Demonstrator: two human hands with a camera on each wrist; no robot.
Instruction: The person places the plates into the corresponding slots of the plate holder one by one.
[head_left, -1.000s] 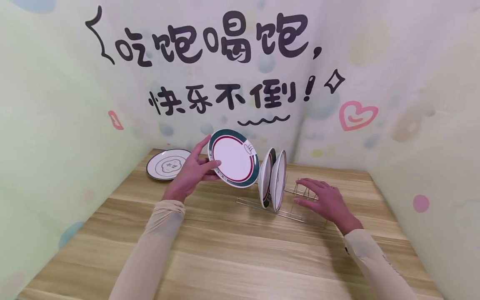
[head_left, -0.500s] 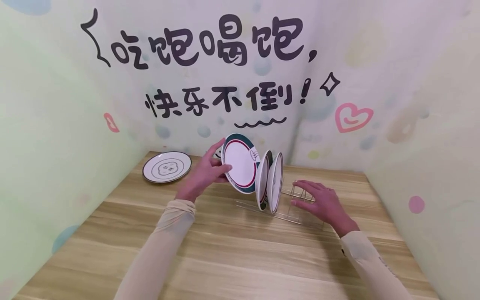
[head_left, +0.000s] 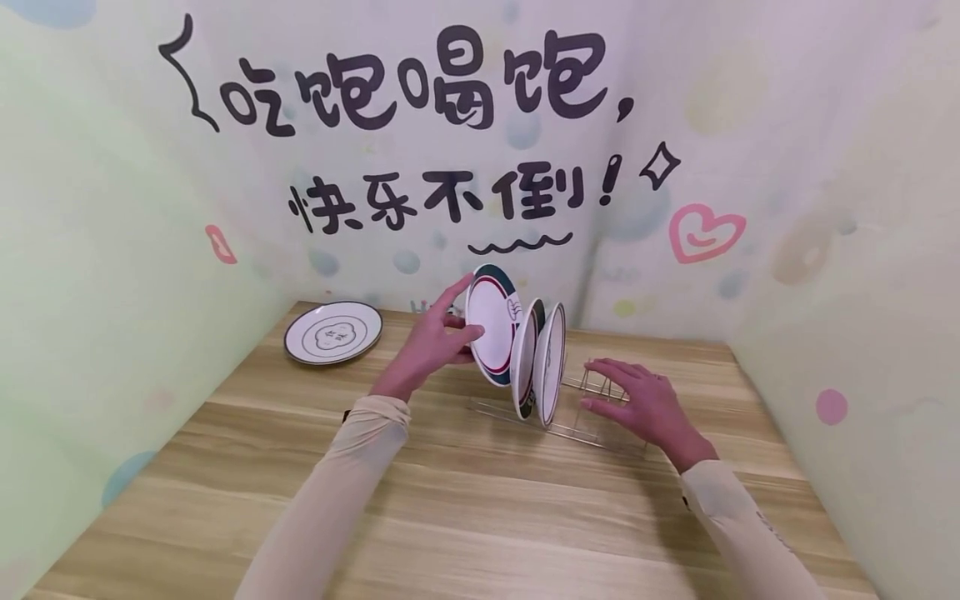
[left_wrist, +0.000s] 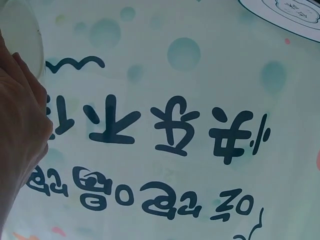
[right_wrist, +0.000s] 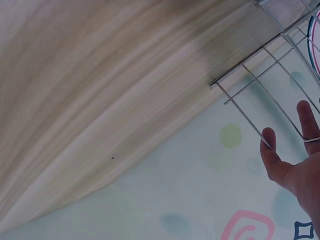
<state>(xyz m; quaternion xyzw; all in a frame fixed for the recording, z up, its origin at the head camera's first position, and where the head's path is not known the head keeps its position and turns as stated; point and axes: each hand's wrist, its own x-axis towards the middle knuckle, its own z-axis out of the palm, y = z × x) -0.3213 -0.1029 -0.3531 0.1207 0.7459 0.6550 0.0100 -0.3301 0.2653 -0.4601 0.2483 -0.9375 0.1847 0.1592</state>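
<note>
My left hand (head_left: 438,342) pinches the left edge of a white plate (head_left: 491,321) with a dark green rim band and a red ring, thumb on its face and fingers behind. The plate stands tilted, just left of two upright plates, a green-rimmed one (head_left: 527,358) and a white one (head_left: 552,367), in a wire dish rack (right_wrist: 264,48). Whether its lower edge touches the rack is hidden. At the rack's right end, my right hand (head_left: 645,408) holds the upright wires between thumb and fingers. The left wrist view catches only the pale back of the held plate (left_wrist: 22,37).
Another white plate (head_left: 333,333) with a dark rim and a line drawing lies flat at the table's back left. The wood-grain table (head_left: 480,517) is enclosed by printed cloth walls (head_left: 420,158) at the back and both sides.
My left hand has carried the green-rimmed plate right, towards the racked plates, and turned it more edge-on. My right hand stays at the rack's right end.
</note>
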